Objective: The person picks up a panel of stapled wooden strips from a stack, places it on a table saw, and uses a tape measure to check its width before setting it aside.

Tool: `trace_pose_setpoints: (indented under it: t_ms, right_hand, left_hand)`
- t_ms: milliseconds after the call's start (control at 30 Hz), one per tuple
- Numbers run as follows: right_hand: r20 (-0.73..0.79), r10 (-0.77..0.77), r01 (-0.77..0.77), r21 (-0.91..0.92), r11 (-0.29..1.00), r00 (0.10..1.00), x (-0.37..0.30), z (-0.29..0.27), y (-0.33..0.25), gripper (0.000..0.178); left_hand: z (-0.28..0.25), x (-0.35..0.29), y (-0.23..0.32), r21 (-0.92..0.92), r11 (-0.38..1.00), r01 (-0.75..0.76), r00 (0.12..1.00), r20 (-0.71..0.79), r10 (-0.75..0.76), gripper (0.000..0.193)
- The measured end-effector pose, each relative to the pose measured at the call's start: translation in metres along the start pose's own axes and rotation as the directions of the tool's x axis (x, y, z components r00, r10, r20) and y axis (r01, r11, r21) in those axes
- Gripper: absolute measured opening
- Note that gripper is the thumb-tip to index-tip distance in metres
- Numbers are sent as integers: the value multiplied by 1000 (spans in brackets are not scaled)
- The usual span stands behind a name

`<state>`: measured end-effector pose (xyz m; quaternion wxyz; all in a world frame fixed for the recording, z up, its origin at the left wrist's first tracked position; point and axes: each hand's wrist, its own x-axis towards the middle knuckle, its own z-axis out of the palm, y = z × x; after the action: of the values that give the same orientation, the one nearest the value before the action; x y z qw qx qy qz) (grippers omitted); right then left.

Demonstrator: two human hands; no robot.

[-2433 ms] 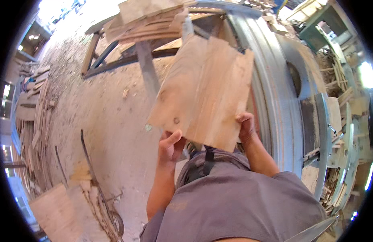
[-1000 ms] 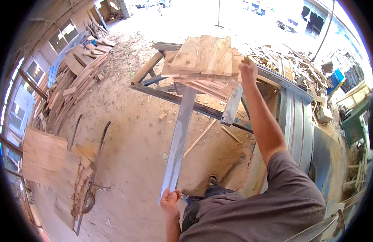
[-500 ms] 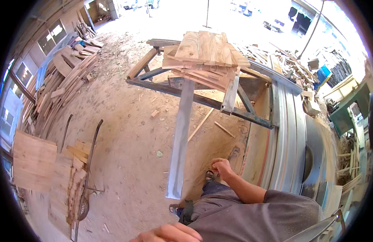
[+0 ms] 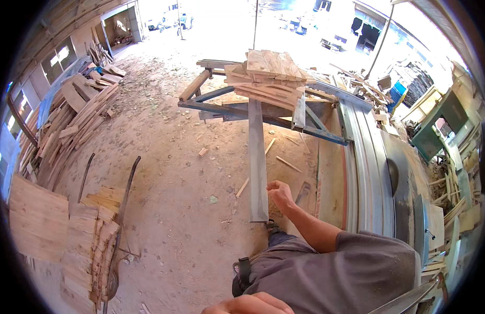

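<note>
My right hand (image 4: 279, 194) hangs with curled fingers beside the near end of a long flat grey metal bar (image 4: 257, 162). I see nothing in it, and whether it touches the bar I cannot tell. At the lower edge, my left hand (image 4: 250, 304) shows only its knuckles; its fingers are mostly hidden. The bar runs away from me to a blue metal frame (image 4: 234, 114). On that frame lies a stack of wooden boards (image 4: 268, 78), unevenly piled.
To the right stretches a machine table (image 4: 365, 172) with long metal rails and a dark round part. At left stands a handcart (image 4: 128, 183) loaded with wood pieces and panels (image 4: 38, 217). Timber piles (image 4: 77, 115) line the left wall; offcuts (image 4: 288, 164) litter the dirt floor.
The view has shifted, bringing the bar's near end closer to my right hand. The boards and frame appear lower and the handcart farther down. My left hand sits further right at the lower edge.
</note>
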<state>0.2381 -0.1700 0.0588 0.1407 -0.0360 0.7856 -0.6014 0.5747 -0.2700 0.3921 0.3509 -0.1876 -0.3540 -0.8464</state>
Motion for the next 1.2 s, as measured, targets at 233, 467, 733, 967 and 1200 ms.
trace_pose_setpoints:
  t_ms: [233,467,733,967,1200]
  right_hand:
    - [-90,45,-62,-197,978,995,-5,42,14,37]
    - [-78,-315,231,-521,822,946,19,64,30,37]
    - [24,-586,422,-717,554,810,16,91,-4,27]
    - [59,-505,392,-709,586,861,26,91,-6,27]
    - [20,-392,300,-678,671,920,62,93,-28,21]
  left_hand:
    - [-51,-20,42,-27,993,-119,986,113,121,19]
    - [-112,11,36,49,998,-44,988,151,36,19]
    - [-197,102,13,326,918,-227,965,202,167,37]
    - [-206,218,-41,427,882,-201,942,-162,293,33]
    - [-254,300,-74,299,924,-237,963,-53,264,27]
